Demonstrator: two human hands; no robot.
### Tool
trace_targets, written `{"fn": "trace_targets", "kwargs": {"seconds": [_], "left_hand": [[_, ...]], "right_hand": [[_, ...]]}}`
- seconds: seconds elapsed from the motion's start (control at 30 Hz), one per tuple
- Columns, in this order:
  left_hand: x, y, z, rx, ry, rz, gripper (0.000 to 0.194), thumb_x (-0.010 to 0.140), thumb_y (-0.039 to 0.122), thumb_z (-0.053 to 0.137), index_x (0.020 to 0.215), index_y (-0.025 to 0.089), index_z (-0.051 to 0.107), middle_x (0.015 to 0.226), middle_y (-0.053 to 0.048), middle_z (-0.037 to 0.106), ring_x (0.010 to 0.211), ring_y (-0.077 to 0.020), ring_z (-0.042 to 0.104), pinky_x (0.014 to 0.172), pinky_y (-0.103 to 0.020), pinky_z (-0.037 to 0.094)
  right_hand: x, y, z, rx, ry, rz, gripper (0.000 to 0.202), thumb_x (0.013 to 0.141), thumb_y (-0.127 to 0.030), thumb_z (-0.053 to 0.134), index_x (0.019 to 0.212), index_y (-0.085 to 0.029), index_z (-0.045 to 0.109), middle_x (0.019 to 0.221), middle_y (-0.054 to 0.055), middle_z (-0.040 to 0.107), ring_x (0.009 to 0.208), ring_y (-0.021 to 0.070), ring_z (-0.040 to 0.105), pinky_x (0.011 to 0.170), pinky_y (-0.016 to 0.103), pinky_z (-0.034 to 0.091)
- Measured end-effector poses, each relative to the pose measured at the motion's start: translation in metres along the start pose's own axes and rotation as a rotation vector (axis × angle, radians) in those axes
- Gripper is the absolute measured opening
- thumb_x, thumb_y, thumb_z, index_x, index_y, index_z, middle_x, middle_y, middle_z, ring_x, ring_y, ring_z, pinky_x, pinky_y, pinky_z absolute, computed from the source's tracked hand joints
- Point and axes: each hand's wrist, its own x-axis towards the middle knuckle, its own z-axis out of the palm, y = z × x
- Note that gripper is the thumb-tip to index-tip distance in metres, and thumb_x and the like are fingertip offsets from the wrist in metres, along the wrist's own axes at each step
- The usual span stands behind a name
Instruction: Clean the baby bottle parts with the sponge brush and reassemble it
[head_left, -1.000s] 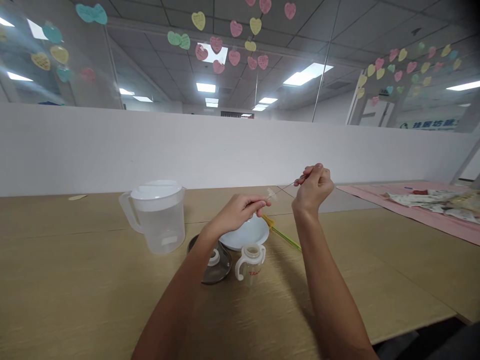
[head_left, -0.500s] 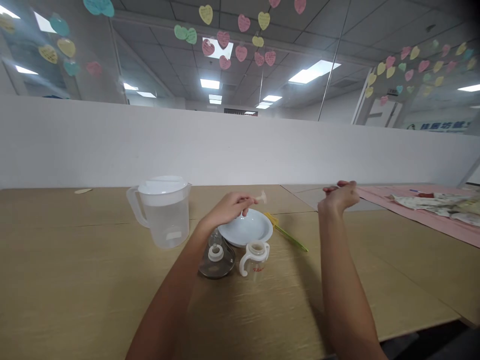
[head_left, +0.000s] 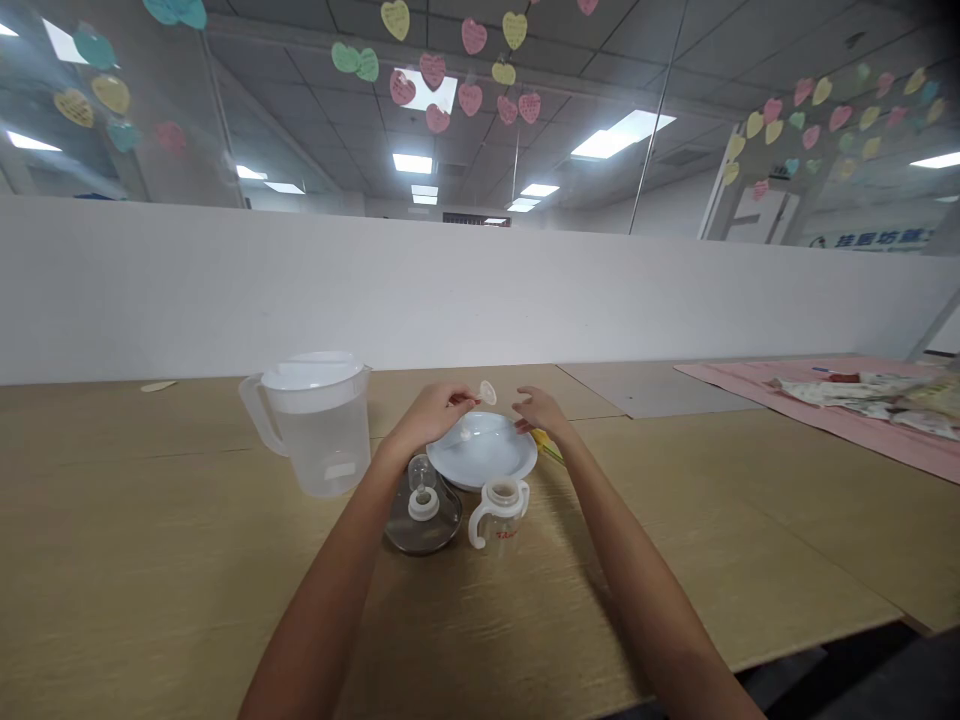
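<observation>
Pinching a small, translucent, plastic-looking flared piece point(head_left: 487, 392) in our left hand point(head_left: 439, 410) by the far edge of the round white bowl point(head_left: 491, 458), we're risking a drop from that slight fingertip grip; our right hand point(head_left: 541, 411) is hovering half-open, seemingly empty, near the right edge.

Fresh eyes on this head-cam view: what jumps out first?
Probably the hands at the center: the left hand pinches a small pale piece above the white bowl, and the right hand is apart from it, fingers spread. Next, the lidded pitcher left of the bowl, and the two-handled bottle on its near side. Heart-shaped notes dot the upper background.
</observation>
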Motion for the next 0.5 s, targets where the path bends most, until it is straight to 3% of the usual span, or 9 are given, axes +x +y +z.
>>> {"fn": "trace_targets", "kwargs": {"seconds": [0.1, 0.17, 0.2, 0.23, 0.33, 0.4, 0.5], "left_hand": [[0.0, -0.002, 0.001, 0.029, 0.017, -0.007, 0.027, 0.075, 0.034, 0.053, 0.086, 0.014, 0.068, 0.088, -0.008, 0.07, 0.08, -0.0198, 0.062, 0.071, -0.028, 0.044], [0.0, -0.002, 0.003, 0.022, 0.015, 0.005, 0.026, 0.074, 0.033, 0.054, 0.083, 0.014, 0.069, 0.084, -0.007, 0.07, 0.078, -0.0196, 0.062, 0.069, -0.027, 0.044], [0.0, -0.001, 0.004, 0.013, 0.015, 0.009, 0.026, 0.073, 0.034, 0.054, 0.081, 0.014, 0.07, 0.082, -0.006, 0.07, 0.076, -0.0196, 0.062, 0.068, -0.026, 0.044], [0.0, 0.0, 0.005, 0.003, 0.019, 0.009, 0.027, 0.073, 0.034, 0.054, 0.08, 0.013, 0.07, 0.081, -0.006, 0.07, 0.076, -0.0198, 0.061, 0.067, -0.026, 0.043], [0.0, 0.002, 0.005, -0.011, 0.053, -0.008, 0.031, 0.074, 0.036, 0.052, 0.083, 0.012, 0.069, 0.082, -0.006, 0.07, 0.077, -0.0199, 0.061, 0.066, -0.026, 0.043], [-0.002, 0.002, 0.003, 0.039, 0.053, -0.027, 0.031, 0.074, 0.037, 0.051, 0.084, 0.013, 0.069, 0.082, -0.006, 0.07, 0.076, -0.019, 0.06, 0.066, -0.025, 0.042], [-0.006, -0.002, -0.004, 0.261, -0.109, -0.166, 0.027, 0.07, 0.038, 0.056, 0.071, 0.015, 0.069, 0.068, -0.006, 0.068, 0.064, -0.0171, 0.058, 0.06, -0.024, 0.041]], "right_hand": [[-0.017, -0.023, -0.003, -0.055, -0.157, -0.067, 0.041, 0.063, -0.015, 0.07, 0.103, -0.015, 0.06, 0.087, 0.009, 0.063, 0.042, 0.0084, 0.056, 0.032, 0.017, 0.039], [-0.029, -0.041, -0.002, -0.05, -0.435, -0.16, 0.037, 0.066, -0.025, 0.07, 0.101, -0.015, 0.062, 0.093, 0.01, 0.063, 0.053, 0.011, 0.06, 0.033, 0.015, 0.036], [-0.035, -0.048, 0.001, -0.027, -0.509, -0.199, 0.037, 0.067, -0.028, 0.069, 0.1, -0.015, 0.062, 0.091, 0.009, 0.064, 0.055, 0.0104, 0.059, 0.032, 0.014, 0.034], [-0.04, -0.054, 0.004, -0.001, -0.544, -0.227, 0.036, 0.067, -0.03, 0.069, 0.099, -0.014, 0.063, 0.086, 0.007, 0.064, 0.054, 0.0087, 0.057, 0.032, 0.014, 0.032], [-0.045, -0.057, 0.014, 0.119, -0.494, -0.206, 0.032, 0.066, -0.029, 0.069, 0.094, -0.014, 0.064, 0.071, 0.002, 0.062, 0.044, 0.0036, 0.045, 0.031, 0.013, 0.025], [-0.042, -0.05, 0.02, 0.229, -0.508, -0.141, 0.026, 0.068, -0.029, 0.066, 0.089, -0.015, 0.063, 0.074, 0.002, 0.063, 0.043, 0.0024, 0.042, 0.031, 0.013, 0.021], [-0.033, -0.037, 0.026, 0.382, -0.588, -0.014, 0.019, 0.074, -0.031, 0.059, 0.086, -0.016, 0.06, 0.09, 0.004, 0.064, 0.052, 0.0042, 0.05, 0.032, 0.013, 0.023]]}}
